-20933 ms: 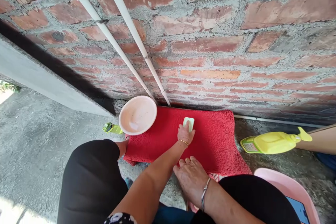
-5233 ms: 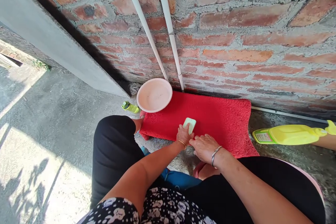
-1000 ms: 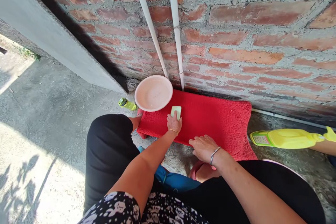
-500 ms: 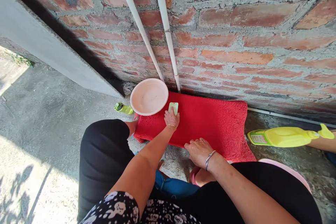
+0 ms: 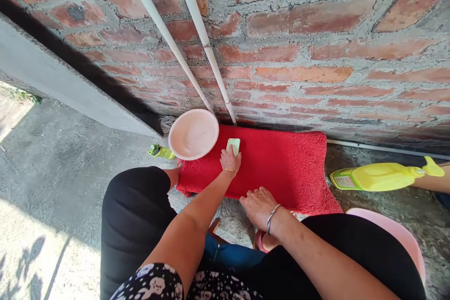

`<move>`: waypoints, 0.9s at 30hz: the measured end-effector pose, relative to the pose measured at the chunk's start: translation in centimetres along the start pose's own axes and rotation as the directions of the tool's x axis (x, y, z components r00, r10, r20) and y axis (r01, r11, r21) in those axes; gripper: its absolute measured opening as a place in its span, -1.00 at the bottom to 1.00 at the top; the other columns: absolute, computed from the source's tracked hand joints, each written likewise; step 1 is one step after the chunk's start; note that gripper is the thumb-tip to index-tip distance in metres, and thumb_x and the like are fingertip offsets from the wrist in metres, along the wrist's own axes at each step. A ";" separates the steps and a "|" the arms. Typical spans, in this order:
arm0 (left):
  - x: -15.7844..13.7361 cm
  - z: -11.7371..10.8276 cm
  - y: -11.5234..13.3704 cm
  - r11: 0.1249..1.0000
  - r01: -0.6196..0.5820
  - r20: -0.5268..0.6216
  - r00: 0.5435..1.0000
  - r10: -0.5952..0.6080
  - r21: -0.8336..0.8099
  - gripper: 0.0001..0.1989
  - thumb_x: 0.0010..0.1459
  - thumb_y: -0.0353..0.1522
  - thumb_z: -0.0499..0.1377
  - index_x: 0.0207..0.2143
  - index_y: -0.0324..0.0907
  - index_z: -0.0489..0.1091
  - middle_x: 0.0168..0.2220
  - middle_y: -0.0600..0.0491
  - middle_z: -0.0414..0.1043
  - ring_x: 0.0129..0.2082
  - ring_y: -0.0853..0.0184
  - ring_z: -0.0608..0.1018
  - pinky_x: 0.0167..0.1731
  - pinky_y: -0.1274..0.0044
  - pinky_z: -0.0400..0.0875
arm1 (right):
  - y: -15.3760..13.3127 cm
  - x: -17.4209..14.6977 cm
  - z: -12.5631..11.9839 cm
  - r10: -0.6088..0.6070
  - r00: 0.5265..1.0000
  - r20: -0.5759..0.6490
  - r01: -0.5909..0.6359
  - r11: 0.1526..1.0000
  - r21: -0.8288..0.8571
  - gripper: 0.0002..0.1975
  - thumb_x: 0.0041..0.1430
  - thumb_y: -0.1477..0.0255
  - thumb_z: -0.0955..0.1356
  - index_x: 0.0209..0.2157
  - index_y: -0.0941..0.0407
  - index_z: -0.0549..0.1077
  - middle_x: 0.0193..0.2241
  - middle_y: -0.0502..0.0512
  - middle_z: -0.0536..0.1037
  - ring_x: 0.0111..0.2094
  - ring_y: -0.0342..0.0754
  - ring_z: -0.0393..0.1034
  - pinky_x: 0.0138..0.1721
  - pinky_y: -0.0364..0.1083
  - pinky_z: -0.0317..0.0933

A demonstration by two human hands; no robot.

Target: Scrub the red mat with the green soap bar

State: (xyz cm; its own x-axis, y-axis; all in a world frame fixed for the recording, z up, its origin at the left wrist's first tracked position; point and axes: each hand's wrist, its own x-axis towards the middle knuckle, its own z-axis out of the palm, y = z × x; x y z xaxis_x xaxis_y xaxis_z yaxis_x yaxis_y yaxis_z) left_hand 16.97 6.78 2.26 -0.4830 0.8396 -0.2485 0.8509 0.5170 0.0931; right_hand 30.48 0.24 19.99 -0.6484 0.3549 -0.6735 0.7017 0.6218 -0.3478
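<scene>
My left hand (image 5: 231, 159) is closed on a pale green scrubbing brush (image 5: 233, 144), which lies flat on a red mat (image 5: 270, 164); the brush's underside is hidden. At the mat's near edge, my right hand (image 5: 259, 207) has its fingers bent over the rim and grips it, some fingertips out of sight. The mat is spread over a low raised surface against the wall. A pale pink basin (image 5: 193, 134) sits tilted at its left end, a short way from my left hand.
A yellow pump bottle (image 5: 376, 176) lies to the right, near another person's leg. At the left is a green drink bottle (image 5: 161, 151). Two white pipes (image 5: 191, 0) run down the brick wall (image 5: 302, 49). A pink tub (image 5: 393, 232) is partly hidden beside my right knee.
The view has shifted slightly, so the wall and pipes appear further left. My left hand stays on the brush in about the same place; my right hand remains at the mat's near edge.
</scene>
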 end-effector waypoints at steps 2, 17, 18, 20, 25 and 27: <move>0.6 -0.2 0.0 0.999 0.031 0.002 1.000 -0.031 0.008 -0.37 0.22 -0.08 0.05 0.28 -0.10 0.12 0.01 -0.19 0.29 -0.07 0.13 0.45 -0.15 0.37 0.37 | 0.1 -0.1 0.0 -0.001 1.000 -0.005 0.001 1.000 0.005 -0.66 0.19 0.54 0.19 -0.09 0.17 0.50 -0.14 0.29 0.53 -0.02 0.11 0.42 0.00 0.08 0.18; 1.5 -1.3 1.9 1.000 -0.003 0.003 1.000 0.003 -0.023 -0.36 0.21 -0.06 0.06 0.29 -0.05 0.10 0.01 -0.17 0.30 -0.06 0.13 0.45 -0.13 0.36 0.37 | 0.1 -0.4 0.0 0.010 1.000 -0.015 -0.009 0.999 0.034 -0.65 0.21 0.53 0.18 -0.10 0.16 0.52 -0.13 0.32 0.53 -0.01 0.10 0.43 0.03 0.10 0.16; 1.7 -1.4 2.1 1.000 0.016 0.009 1.000 -0.016 -0.022 -0.35 0.20 -0.06 0.06 0.29 -0.06 0.10 0.02 -0.18 0.30 -0.05 0.12 0.45 -0.13 0.36 0.37 | 0.1 -0.3 0.0 0.006 1.000 -0.019 -0.005 1.000 0.030 -0.65 0.21 0.53 0.17 -0.10 0.16 0.52 -0.14 0.32 0.53 -0.02 0.10 0.43 0.03 0.09 0.17; 1.1 -1.1 2.6 0.999 -0.047 0.027 0.999 0.047 0.016 -0.35 0.20 -0.06 0.06 0.29 -0.06 0.10 0.04 -0.18 0.29 -0.03 0.11 0.44 -0.11 0.35 0.36 | 0.0 -0.2 0.0 0.002 1.000 -0.028 -0.001 1.000 0.026 -0.63 0.22 0.55 0.16 -0.09 0.17 0.52 -0.14 0.32 0.53 -0.02 0.10 0.42 0.03 0.09 0.17; -2.6 0.6 3.5 0.880 -0.465 0.120 0.883 0.453 0.096 -0.35 0.19 -0.05 0.08 0.30 0.08 0.08 0.08 -0.10 0.27 0.03 0.14 0.39 0.00 0.33 0.30 | -0.2 -0.2 0.1 -0.002 0.999 -0.048 0.005 0.999 0.046 -0.64 0.20 0.56 0.16 -0.11 0.19 0.52 -0.15 0.33 0.53 -0.03 0.12 0.42 0.03 0.10 0.17; -2.3 0.5 3.3 0.887 -0.456 0.102 0.888 0.447 0.080 -0.36 0.19 -0.04 0.08 0.29 0.09 0.08 0.06 -0.09 0.28 0.02 0.16 0.40 -0.02 0.35 0.31 | -0.2 -0.4 0.2 -0.009 0.998 -0.058 0.012 0.998 0.056 -0.64 0.20 0.56 0.17 -0.11 0.19 0.52 -0.16 0.34 0.53 -0.04 0.11 0.42 0.02 0.09 0.17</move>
State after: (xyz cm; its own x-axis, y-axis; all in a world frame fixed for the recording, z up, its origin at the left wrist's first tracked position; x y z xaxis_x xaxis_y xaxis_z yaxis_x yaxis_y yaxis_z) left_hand 21.04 6.46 2.64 -0.0274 0.9603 -0.2776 0.9909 0.0626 0.1188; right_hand 30.67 -0.12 20.17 -0.6705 0.3898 -0.6313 0.7093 0.5861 -0.3915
